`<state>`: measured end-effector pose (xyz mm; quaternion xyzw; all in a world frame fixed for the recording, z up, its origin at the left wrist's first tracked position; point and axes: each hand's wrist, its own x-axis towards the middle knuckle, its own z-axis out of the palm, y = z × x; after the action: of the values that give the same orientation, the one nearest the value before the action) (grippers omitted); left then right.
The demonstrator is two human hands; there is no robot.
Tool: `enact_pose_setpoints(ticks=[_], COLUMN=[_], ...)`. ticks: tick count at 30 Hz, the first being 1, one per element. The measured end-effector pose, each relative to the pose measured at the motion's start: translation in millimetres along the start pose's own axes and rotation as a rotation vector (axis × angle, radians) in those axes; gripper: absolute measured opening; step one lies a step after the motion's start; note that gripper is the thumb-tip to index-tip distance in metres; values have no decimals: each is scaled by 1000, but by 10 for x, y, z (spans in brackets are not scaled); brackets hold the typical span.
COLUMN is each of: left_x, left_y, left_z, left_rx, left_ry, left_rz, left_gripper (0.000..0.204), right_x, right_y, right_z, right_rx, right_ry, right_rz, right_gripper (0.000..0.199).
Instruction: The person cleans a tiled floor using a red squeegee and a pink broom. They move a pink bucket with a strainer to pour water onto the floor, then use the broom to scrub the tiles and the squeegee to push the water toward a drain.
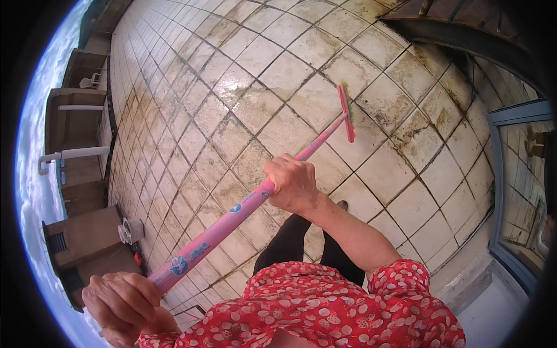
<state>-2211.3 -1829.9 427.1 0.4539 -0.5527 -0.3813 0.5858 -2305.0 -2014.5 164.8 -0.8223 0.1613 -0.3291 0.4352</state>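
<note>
A long pink handle (217,236) slants across the view from lower left to upper right. It belongs to a floor scrub brush (346,113) with a pink head and green bristles, which is down at the tiled floor. Near the handle's top end, at the lower left, my left hand (123,304) is wrapped round it. Farther down the shaft, at the middle of the view, my right hand (292,182) grips it with closed fingers. My right forearm comes from a red patterned sleeve.
Stained, partly wet pale tiles (278,81) cover the floor. To the right is a blue-grey framed glass door (493,174); a dark curved structure (458,35) is at upper right. Along the left wall are a white pipe (81,153) and a white bucket (131,230).
</note>
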Motion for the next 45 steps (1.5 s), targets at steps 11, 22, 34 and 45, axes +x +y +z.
enact_pose_setpoints(ticks=[11,22,34,45], left_x=[274,811,1745,3065], left_y=[-3017,-1179,-3314,-1828], left_z=[965,-276,640,661], left_rx=[-344,551,-592,547], left_ry=[67,203,94,597], left_rz=[-420,-224,-401,-416], left_gripper=[33,28,34,39], right_x=[-1729,1352,-371,1710], right_y=[2367,1071,2973,2439], right_z=[-1122,1584,-1921,-346], right_rx=[-387,104,-593,217], right_ry=[-258,-180,-426,-250], right_rz=[423,-135,436,-22], right_gripper=[18,18,14,19])
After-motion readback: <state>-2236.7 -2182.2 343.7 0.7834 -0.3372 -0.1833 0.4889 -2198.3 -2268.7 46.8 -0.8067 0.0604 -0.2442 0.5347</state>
